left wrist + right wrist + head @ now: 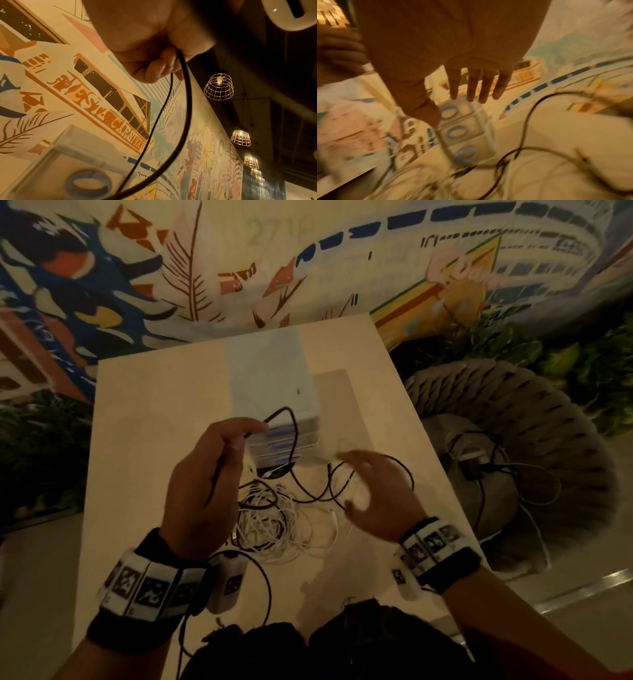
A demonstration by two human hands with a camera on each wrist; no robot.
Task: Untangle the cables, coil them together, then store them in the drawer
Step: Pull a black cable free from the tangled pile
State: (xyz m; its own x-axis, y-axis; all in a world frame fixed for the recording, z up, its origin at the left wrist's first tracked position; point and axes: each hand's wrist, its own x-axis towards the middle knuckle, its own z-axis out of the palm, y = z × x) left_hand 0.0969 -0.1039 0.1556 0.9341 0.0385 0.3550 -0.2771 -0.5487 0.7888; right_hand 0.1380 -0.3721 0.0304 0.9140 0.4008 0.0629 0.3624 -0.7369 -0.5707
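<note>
Pinching black cable (289, 419) in left hand (202, 474), raised over bench (144, 419). Right hand (376, 491) blurry, fingers spread, holding nothing, above white cable tangle (274, 522). Drawer unit (274, 381) just behind, drawers closed.

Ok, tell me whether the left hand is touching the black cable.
Touching. The left wrist view shows the left hand with fingers curled round the black cable, which hangs out of the grip.

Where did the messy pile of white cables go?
In the head view, the tangled pile of thin white cables lies on the pale tabletop, between the left hand and right hand, just before the small white drawer unit.
</note>
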